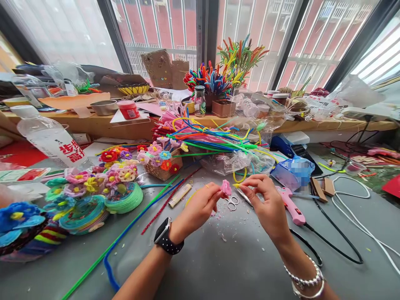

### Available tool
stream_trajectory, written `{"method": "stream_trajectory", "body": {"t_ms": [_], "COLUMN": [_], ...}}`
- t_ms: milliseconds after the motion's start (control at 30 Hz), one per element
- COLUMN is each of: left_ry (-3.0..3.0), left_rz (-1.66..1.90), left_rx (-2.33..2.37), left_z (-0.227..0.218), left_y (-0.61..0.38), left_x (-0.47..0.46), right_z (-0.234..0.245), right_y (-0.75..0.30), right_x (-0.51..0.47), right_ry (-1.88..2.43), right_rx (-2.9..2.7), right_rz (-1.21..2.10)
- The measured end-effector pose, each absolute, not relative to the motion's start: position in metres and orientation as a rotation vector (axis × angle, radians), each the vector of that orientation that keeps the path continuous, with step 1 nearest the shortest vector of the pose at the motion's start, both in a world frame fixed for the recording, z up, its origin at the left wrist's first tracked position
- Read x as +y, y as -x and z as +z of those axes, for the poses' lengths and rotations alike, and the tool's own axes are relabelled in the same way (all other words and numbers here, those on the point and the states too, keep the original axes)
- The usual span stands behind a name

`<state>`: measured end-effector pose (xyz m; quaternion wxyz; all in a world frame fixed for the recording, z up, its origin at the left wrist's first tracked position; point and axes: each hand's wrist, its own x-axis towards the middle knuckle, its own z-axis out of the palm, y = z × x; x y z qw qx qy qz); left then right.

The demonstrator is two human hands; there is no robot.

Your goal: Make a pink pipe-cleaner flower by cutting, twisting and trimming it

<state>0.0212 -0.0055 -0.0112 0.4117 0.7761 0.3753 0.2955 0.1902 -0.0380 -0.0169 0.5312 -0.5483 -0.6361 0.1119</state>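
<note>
My left hand point(200, 206) pinches a small pink pipe-cleaner flower point(226, 187) above the grey table point(218, 258). My right hand point(265, 200) is closed in a pinch on a short yellow pipe-cleaner piece point(236, 185) that touches the flower. A black watch sits on my left wrist and silver bracelets on my right. Small scissors point(231, 202) lie on the table just under the flower. A pink glue gun point(292, 208) lies right of my right hand, touching its back.
Finished pipe-cleaner flowers in coiled baskets point(103, 187) crowd the left. A pile of coloured pipe cleaners point(206, 137) lies behind my hands. Long green, blue and red stems point(140, 221) cross the table. A water bottle point(53, 139) stands far left; black and white cables point(343, 216) run right.
</note>
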Motion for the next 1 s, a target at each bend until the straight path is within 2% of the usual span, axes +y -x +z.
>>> {"method": "stream_trajectory", "body": {"t_ms": [133,367,467,667,800,1000], "left_ry": [-2.057,-2.165,-2.15,-2.13,-2.069,-1.85], "left_rz": [0.721,0.706,0.722,0.733,0.734,0.919], "left_rx": [0.869,0.855,0.831,0.801,0.833,1.007], "left_z": [-0.0112,-0.0143,-0.013,-0.011,-0.0105,-0.0064], "left_y": [-0.0201,-0.0204,-0.0208,-0.0232,-0.0241,-0.0216], "left_x": [-0.0039,-0.0036,-0.0046,-0.0077,-0.0091,-0.0114], "right_z": [-0.0132,-0.0123,-0.0126,-0.0142,-0.0155,-0.0185], "right_y": [-0.1881,-0.1846,-0.1838,-0.1816,-0.1817,-0.181], "right_x": [-0.0424,-0.0434,-0.0432,-0.043,-0.043,-0.0418], "right_ry": [1.297,1.271,1.284,1.265,1.267,1.286], "right_rx": [-1.689,-1.779,-1.742,-1.609,-1.51,-1.373], "right_rz": [-0.042,-0.075,-0.028,0.293,0.287,0.394]}}
